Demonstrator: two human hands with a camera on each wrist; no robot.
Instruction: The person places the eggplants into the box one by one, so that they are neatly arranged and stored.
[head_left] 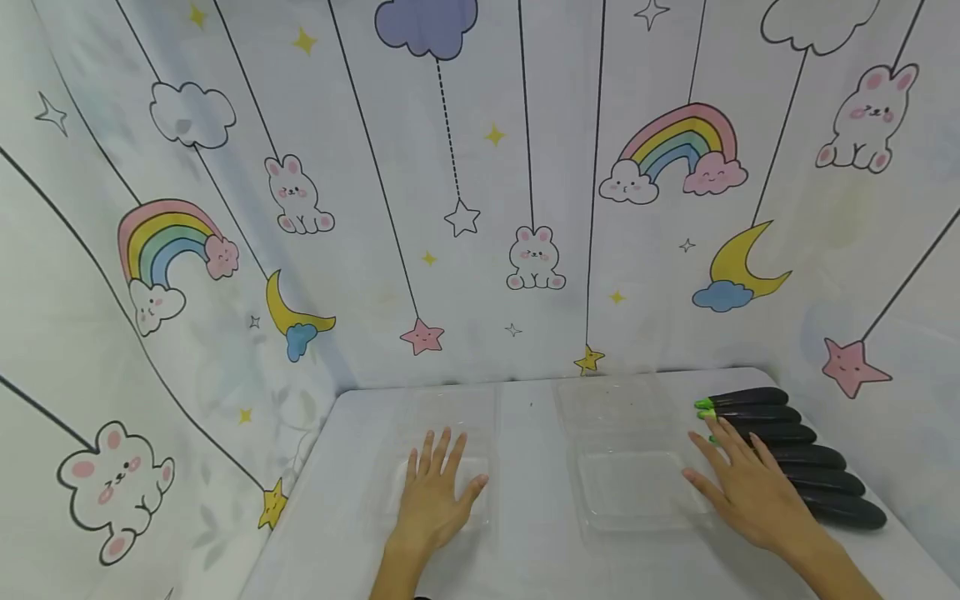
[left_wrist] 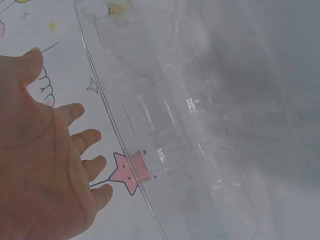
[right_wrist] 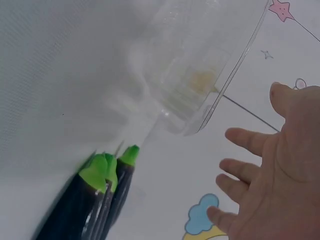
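Observation:
My left hand (head_left: 433, 504) hovers with fingers spread and straight over a clear plastic container (head_left: 482, 518) on the left, its lid opened back. In the left wrist view, the palm (left_wrist: 40, 150) faces the container's transparent wall (left_wrist: 165, 115), with nothing in the fingers. A second clear container (head_left: 633, 527), also with its lid folded back, stands to the right of it. Between this one and a row of dark eggplants (head_left: 825, 483) is my right hand (head_left: 750, 496), fingers extended and apart. It overlaps some eggplants in the head view. The right wrist view shows green eggplant stems (right_wrist: 95, 172) below the container's corner.
Both containers rest on a white table (head_left: 536, 500). Several eggplants lie side by side along its right edge, stems pointing left. A white patterned curtain (head_left: 480, 283) with rabbits, stars and rainbows rises behind the table and along its sides.

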